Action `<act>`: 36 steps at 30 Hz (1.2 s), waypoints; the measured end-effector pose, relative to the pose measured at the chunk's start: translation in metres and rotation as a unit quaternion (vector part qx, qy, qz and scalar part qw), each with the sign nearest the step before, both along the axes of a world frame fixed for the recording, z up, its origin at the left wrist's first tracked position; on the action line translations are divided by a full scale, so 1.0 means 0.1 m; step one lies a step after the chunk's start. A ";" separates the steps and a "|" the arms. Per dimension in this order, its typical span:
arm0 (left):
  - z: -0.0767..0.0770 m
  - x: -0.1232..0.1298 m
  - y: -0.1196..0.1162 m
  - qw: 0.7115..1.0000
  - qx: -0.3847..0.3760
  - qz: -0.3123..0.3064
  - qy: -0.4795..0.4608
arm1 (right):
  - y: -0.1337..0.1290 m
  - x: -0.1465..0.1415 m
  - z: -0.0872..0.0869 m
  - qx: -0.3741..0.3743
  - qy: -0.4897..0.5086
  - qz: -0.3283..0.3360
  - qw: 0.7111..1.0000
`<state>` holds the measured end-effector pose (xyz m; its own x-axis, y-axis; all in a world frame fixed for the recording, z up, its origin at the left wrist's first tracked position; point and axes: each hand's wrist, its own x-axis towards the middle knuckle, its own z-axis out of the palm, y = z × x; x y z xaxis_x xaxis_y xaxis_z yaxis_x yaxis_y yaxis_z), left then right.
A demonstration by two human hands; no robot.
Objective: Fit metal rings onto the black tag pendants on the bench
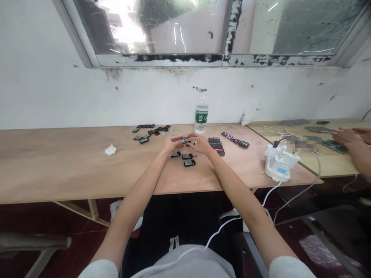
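The left hand [172,143] and right hand [201,144] are together pinching a small dark module [184,139] — three similar modules [187,156] are lying nearer the person on the wooden table [72,166]

small dark device [184,139] (greenish on top) held between left hand [171,144] and right hand [200,143]

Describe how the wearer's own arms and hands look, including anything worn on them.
The left arm and right arm wear short, plain, light grey sleeves, the left sleeve and right sleeve ending above the elbows. The left hand and right hand have no gloves. No watch or bracelet shows; rings are too small to tell.
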<state>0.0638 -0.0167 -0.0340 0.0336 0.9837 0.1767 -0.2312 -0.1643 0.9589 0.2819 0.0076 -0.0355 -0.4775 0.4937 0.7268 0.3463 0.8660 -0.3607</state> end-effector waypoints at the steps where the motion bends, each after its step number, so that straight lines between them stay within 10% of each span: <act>1: 0.00 0.00 0.00 1.000 0.003 0.005 0.003 | -0.01 -0.01 0.00 -0.001 -0.001 -0.003 1.000; 25: 0.03 -0.05 0.00 0.999 0.004 -0.011 0.048 | 0.02 -0.06 -0.03 -0.024 0.030 0.020 0.999; 36: 0.05 -0.01 -0.08 0.926 0.242 0.000 0.291 | 0.03 -0.03 -0.07 -0.113 0.096 0.055 0.987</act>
